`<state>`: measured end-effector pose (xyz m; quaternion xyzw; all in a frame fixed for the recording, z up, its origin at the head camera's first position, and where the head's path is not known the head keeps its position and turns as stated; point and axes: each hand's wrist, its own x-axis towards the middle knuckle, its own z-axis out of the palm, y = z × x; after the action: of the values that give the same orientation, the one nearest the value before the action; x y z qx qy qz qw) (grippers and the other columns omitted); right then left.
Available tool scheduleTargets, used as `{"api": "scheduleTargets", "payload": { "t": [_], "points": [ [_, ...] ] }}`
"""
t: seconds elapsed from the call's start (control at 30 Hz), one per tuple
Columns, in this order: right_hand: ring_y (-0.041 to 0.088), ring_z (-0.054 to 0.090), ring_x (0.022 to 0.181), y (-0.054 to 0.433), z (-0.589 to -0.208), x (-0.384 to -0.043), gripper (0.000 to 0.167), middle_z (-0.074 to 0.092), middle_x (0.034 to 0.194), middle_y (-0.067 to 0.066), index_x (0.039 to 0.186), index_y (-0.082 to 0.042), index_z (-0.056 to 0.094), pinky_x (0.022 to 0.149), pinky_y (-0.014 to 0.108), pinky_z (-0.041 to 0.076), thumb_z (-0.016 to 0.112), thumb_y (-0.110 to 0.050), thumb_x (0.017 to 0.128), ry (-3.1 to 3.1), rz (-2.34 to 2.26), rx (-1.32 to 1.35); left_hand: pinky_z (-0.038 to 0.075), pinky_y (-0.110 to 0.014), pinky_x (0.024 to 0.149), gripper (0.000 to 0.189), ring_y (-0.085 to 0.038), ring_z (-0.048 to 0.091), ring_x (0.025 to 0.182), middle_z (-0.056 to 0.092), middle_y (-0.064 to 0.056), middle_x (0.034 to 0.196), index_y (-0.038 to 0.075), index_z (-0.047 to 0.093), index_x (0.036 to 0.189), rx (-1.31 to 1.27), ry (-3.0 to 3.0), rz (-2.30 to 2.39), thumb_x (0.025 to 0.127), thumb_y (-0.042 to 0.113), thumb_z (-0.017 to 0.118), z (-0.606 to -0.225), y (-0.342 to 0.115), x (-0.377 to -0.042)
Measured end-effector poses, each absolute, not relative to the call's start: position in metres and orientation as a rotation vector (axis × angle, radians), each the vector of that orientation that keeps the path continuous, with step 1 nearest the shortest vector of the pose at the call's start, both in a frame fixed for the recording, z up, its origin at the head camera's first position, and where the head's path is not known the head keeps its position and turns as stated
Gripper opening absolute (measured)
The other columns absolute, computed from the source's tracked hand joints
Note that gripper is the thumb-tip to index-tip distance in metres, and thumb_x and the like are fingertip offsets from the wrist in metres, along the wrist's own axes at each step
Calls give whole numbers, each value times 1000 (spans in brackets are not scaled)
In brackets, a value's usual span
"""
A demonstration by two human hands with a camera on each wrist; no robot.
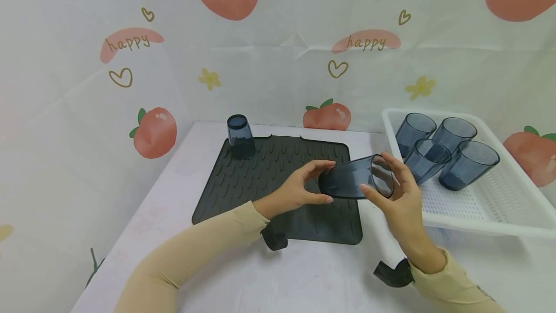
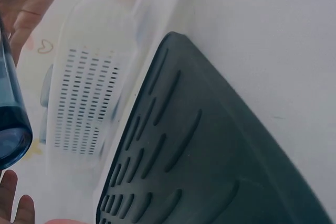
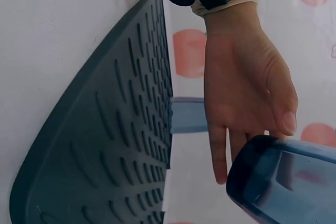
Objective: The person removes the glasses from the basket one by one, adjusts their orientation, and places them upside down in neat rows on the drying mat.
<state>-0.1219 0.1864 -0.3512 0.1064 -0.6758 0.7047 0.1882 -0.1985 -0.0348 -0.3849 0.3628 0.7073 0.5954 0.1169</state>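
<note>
A blue-tinted drinking glass [image 1: 347, 177] is held nearly sideways above the mat, base to the left and mouth to the right. My right hand [image 1: 401, 202] grips it near the rim, thumb on the near side and fingers round the far side. My left hand [image 1: 295, 190] is at the base, its fairly straight fingers and thumb spread on either side. In the right wrist view the left palm [image 3: 241, 82] faces the camera beside the glass base [image 3: 252, 177]; contact is unclear. Another glass [image 1: 241, 136] stands upside down on the dark ridged drying mat [image 1: 269, 173], at its far left corner.
On the right, a white perforated plastic basket [image 1: 482, 228] holds several matching glasses [image 1: 469, 163], mouths up and leaning. A white cloth [image 1: 278, 279] covers the table. Behind hangs a pale fruit-printed backdrop [image 1: 269, 71].
</note>
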Motion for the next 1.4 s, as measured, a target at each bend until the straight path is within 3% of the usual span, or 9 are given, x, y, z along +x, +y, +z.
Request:
{"api": "scheduleTargets", "payload": {
  "t": [0.17,0.63,1.0,1.4],
  "points": [
    [11,56,116,184,-352,-121,74,48,131,5,142,-6,43,88,17,51,64,23,77,-1919,1989,300,34,-34,113,73,-11,44,129,45,-3,143,14,41,144,1060,2051,1749,81,1,75,-388,-33,-197],
    [15,57,114,177,-355,-120,75,49,131,7,142,2,41,87,17,53,62,27,74,-1859,2034,324,49,-27,97,76,-10,49,118,44,-8,140,15,39,144,1029,1926,1833,79,-7,72,-389,-31,-192],
    [17,55,113,177,-356,-120,74,50,132,5,142,4,39,89,16,51,61,26,75,-1869,2048,338,52,-25,90,76,-12,51,112,45,-8,137,16,42,143,984,1858,1900,78,-9,74,-393,-33,-190],
    [21,52,113,180,-356,-119,73,48,130,6,141,-6,42,88,17,52,63,21,77,-1912,2065,413,52,-25,92,75,-15,51,113,47,-7,137,14,47,141,979,1854,1931,75,-8,77,-389,-41,-186]
  ]
}}
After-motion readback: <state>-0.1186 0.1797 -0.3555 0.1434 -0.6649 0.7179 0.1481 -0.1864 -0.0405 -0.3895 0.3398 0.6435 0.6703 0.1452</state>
